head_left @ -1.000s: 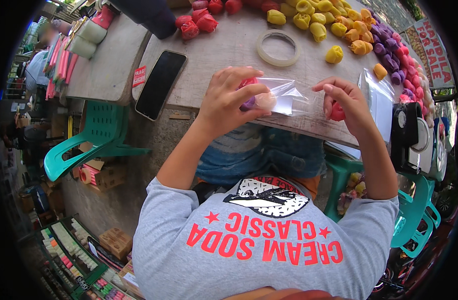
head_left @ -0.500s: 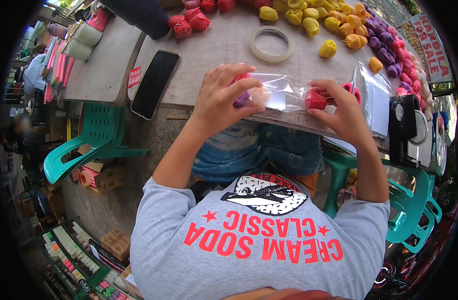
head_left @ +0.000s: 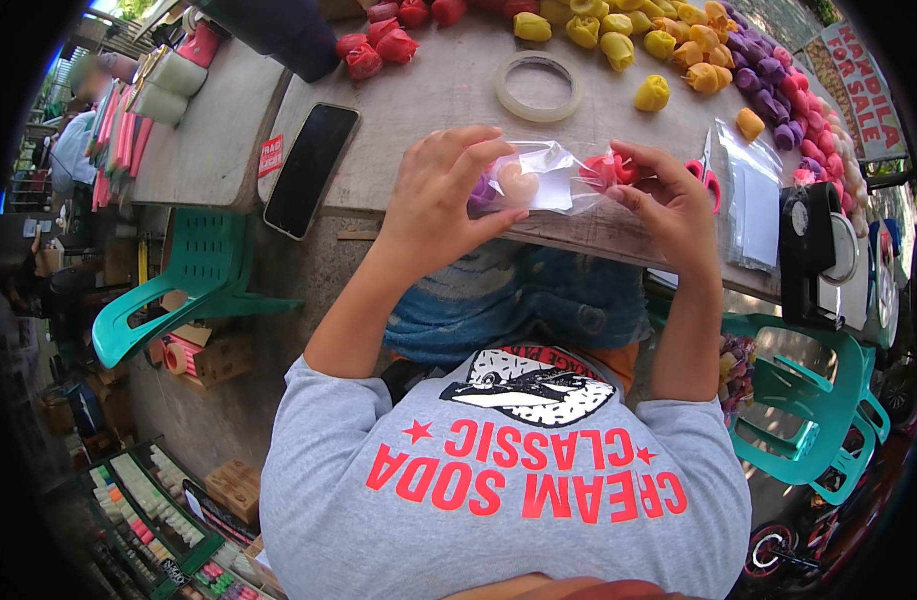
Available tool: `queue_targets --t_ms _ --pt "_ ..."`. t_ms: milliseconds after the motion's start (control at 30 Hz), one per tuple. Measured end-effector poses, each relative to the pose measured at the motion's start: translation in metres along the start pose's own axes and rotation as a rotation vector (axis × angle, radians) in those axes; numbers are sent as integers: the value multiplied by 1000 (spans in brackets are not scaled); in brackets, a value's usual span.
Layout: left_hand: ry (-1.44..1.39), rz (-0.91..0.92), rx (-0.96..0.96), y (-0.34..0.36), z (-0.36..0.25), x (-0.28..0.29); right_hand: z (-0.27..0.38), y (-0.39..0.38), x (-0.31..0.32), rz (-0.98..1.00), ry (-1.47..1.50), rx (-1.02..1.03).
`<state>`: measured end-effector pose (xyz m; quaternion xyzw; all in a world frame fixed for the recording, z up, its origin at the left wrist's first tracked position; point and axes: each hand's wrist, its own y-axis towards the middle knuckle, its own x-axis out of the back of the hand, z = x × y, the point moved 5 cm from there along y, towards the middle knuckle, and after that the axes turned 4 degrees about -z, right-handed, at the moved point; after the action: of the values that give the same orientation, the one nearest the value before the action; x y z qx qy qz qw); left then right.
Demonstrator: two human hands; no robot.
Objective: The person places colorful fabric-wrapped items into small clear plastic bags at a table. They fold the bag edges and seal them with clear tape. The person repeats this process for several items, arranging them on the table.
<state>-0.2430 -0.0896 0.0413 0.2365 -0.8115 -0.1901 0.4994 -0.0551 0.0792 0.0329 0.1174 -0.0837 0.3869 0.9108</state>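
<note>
My left hand [head_left: 443, 190] is closed on the left end of a clear plastic bag [head_left: 570, 195] near the table's front edge. Inside the bag show a peach rose-shaped candle [head_left: 518, 182], a purple one [head_left: 481, 190] partly behind my fingers, and a white piece of paper [head_left: 552, 160]. My right hand [head_left: 675, 205] pinches a red rose-shaped candle [head_left: 604, 171] at the bag's right end. Whether that candle is fully within the plastic, I cannot tell. Just right of this hand lie red-handled scissors [head_left: 711, 182].
Rows of red [head_left: 391, 45], yellow [head_left: 616, 48] and purple candles [head_left: 768, 95] line the table's far side. A tape roll [head_left: 504, 92], a phone [head_left: 313, 170] and flat clear bags [head_left: 751, 215] lie nearer. Green chairs [head_left: 203, 260] stand beside the table.
The red candle has shifted slightly left and up with my right hand, farther into the bag's end. My right forearm has drawn inward. The peach candle and paper now show more plainly.
</note>
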Motion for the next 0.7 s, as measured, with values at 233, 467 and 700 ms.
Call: queue_targets --t_ms 233,467,700 --pt "57 41 -5 6 -7 3 -10 -3 13 -66 97 -335" --pt "9 82 -21 13 -3 -5 -16 -2 -14 -162 42 -98" --pt "8 82 -17 14 -7 -9 -3 -6 -39 -309 -300 25"
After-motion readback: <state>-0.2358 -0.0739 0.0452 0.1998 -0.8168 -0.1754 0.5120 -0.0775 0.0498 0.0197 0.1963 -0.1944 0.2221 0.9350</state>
